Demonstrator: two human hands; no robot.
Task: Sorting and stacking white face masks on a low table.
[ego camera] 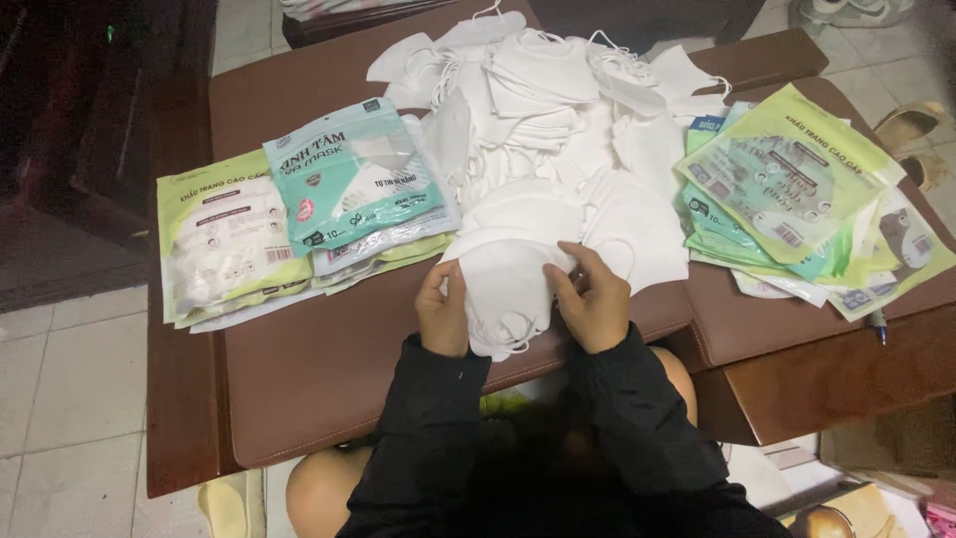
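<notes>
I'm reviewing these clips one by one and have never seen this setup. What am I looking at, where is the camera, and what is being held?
There is no machine here: a person wears a camera on the head, so the one picture looks down at their own two hands. The left hand and right hand together hold a small stack of white masks at the near edge of a brown table. Behind it lies a big loose pile of masks. Filled packets sit to the left, and flat empty packets to the right. Black sleeves cover the arms.
</notes>
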